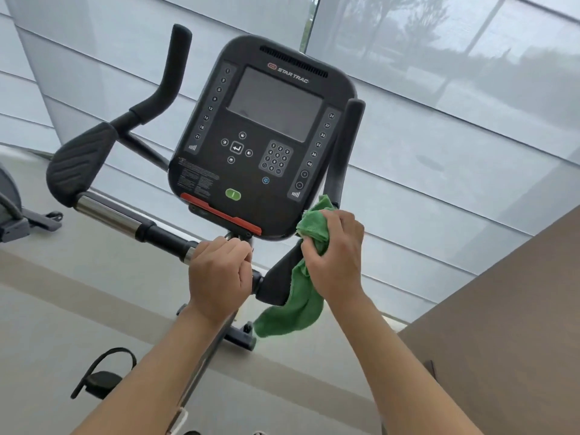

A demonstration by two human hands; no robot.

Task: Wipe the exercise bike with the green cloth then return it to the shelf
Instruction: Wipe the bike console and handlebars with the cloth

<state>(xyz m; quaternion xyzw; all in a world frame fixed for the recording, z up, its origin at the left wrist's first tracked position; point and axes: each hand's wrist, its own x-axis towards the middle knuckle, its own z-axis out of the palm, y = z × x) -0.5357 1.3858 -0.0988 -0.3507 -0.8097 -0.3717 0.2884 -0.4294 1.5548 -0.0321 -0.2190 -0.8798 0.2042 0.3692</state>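
Observation:
The exercise bike's black console point(260, 136) with a dark screen fills the middle of the view, with handlebars to either side. My left hand point(219, 274) grips the horizontal handlebar point(125, 221) just below the console. My right hand point(335, 255) holds the green cloth point(295, 309) bunched against the right arm pad of the bike, under the console's lower right corner. Part of the cloth hangs down below my hand. No shelf is in view.
A black pedal with a strap point(100, 375) shows at the lower left. Another machine's base point(18, 215) stands at the far left. A brown wall or panel point(508, 324) rises on the right. Shaded windows point(455, 105) lie behind the bike.

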